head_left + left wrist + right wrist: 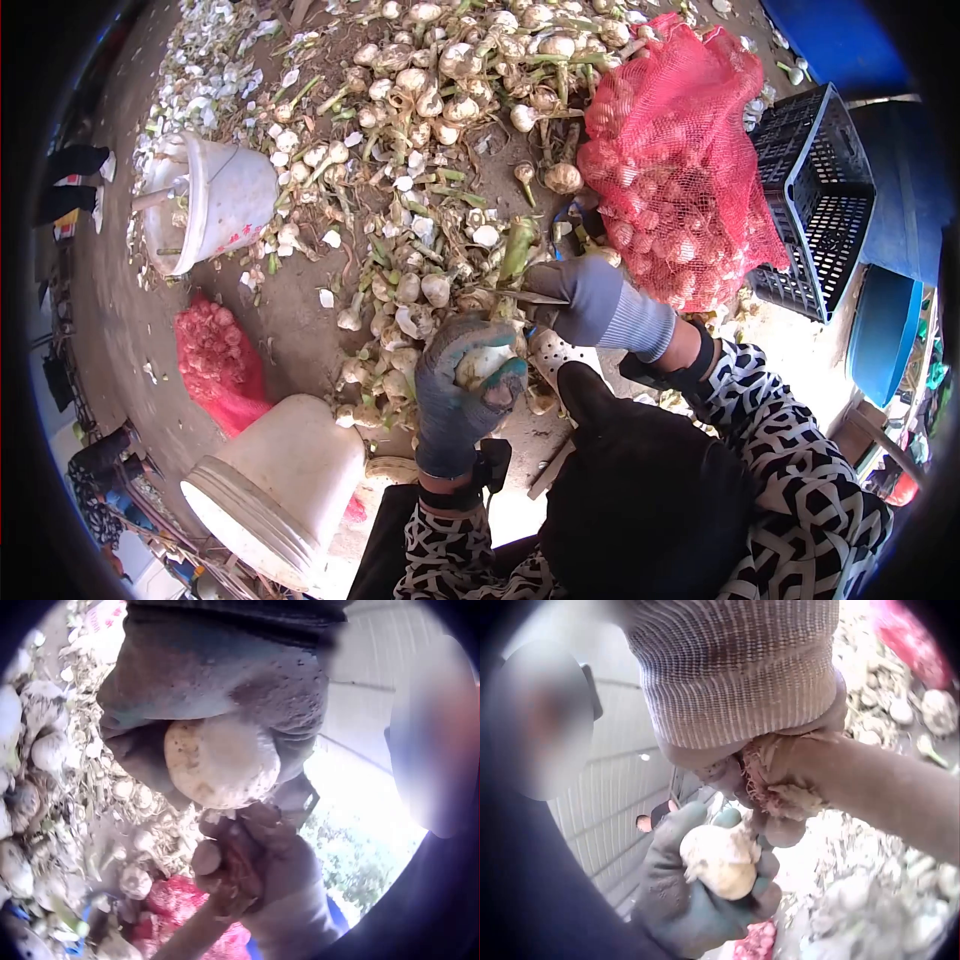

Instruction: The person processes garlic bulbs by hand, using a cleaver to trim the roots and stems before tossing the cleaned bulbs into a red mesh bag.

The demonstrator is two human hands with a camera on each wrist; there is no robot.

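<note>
My gloved left hand [455, 390] holds a pale garlic bulb [482, 366], fingers curled round it. In the left wrist view the bulb [225, 761] shows a flat pale face, and the right wrist view shows the bulb [721, 860] with the glove around it. Just beyond, my gloved right hand [592, 305] grips a knife, its thin dark blade [522, 296] pointing left over the bulb. A thick brownish rod [885, 787] sticks out of the right fist, with stringy reddish shreds [759, 776] at the fingers; I cannot tell whether it is stalk or handle.
Heaped garlic with stalks [460, 65] covers the ground ahead. A full red mesh sack [690, 160] stands right of centre, by a black crate [815, 200]. To the left are a white bucket [235, 195], a smaller red sack [215, 350] and a large white bucket [290, 470].
</note>
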